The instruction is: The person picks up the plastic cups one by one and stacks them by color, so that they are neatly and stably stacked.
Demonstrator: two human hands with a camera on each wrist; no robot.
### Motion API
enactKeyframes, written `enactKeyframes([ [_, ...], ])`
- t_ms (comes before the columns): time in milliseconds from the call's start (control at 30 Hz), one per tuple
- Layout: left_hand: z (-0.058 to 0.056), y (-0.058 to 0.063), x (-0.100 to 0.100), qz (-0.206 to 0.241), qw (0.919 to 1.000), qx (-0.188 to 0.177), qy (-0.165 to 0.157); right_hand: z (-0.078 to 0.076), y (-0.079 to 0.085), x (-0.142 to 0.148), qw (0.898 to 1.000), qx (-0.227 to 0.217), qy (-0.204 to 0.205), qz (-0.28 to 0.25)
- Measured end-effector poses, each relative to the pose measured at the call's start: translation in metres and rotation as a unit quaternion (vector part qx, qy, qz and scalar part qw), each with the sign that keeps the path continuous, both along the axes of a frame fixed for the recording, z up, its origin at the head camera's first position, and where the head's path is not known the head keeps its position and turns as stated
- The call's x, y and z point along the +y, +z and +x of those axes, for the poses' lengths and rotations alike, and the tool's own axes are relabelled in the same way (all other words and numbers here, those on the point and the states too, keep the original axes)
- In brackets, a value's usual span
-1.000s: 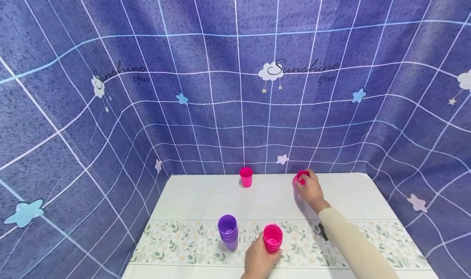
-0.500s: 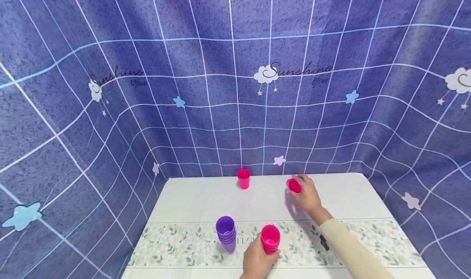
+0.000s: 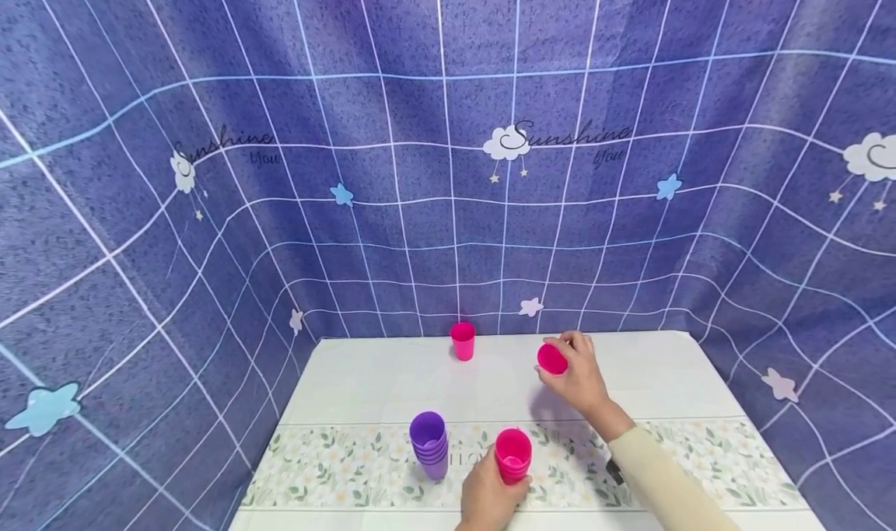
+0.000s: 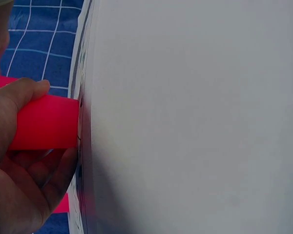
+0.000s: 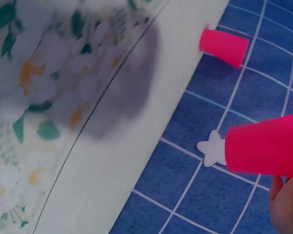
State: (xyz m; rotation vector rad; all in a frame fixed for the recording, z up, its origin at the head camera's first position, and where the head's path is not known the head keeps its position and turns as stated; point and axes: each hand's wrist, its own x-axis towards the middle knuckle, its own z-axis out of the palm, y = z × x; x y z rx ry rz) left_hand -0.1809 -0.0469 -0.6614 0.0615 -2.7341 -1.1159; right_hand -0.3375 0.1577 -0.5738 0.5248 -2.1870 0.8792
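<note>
My left hand (image 3: 488, 490) grips a stack of pink cups (image 3: 514, 452) near the front of the table, thumb and fingers round its sides in the left wrist view. Farther back, my right hand (image 3: 579, 375) pinches a single pink cup (image 3: 552, 358) between thumb and fingers, its mouth tilted toward the head camera. In the right wrist view this held cup (image 5: 263, 146) is raised, its shadow falling on the tabletop. A nested stack of purple cups (image 3: 429, 444) stands left of the left hand. One more pink cup (image 3: 463, 341) stands upright at the back edge.
The white table (image 3: 378, 383) carries a flowered band across its front half. A blue gridded curtain (image 3: 392, 165) hangs behind it and along both sides. A small dark object (image 3: 614, 471) lies partly under the right sleeve (image 3: 665, 476).
My right hand has lifted the pink cup from the back right, bringing it left and toward me while tilting its mouth. The left hand keeps holding its stack in place.
</note>
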Motion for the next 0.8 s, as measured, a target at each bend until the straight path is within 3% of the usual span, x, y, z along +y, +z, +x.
enactKeyframes([
  [333, -0.002, 0.001, -0.001, -0.002, 0.9999, 0.016, -0.003, 0.025, 0.019, -0.014, 0.995, -0.024, 0.070, -0.066],
  [800, -0.001, 0.000, -0.001, 0.004, 0.9996, 0.027, -0.005, 0.043, 0.018, -0.033, 0.977, -0.005, 0.197, -0.086],
])
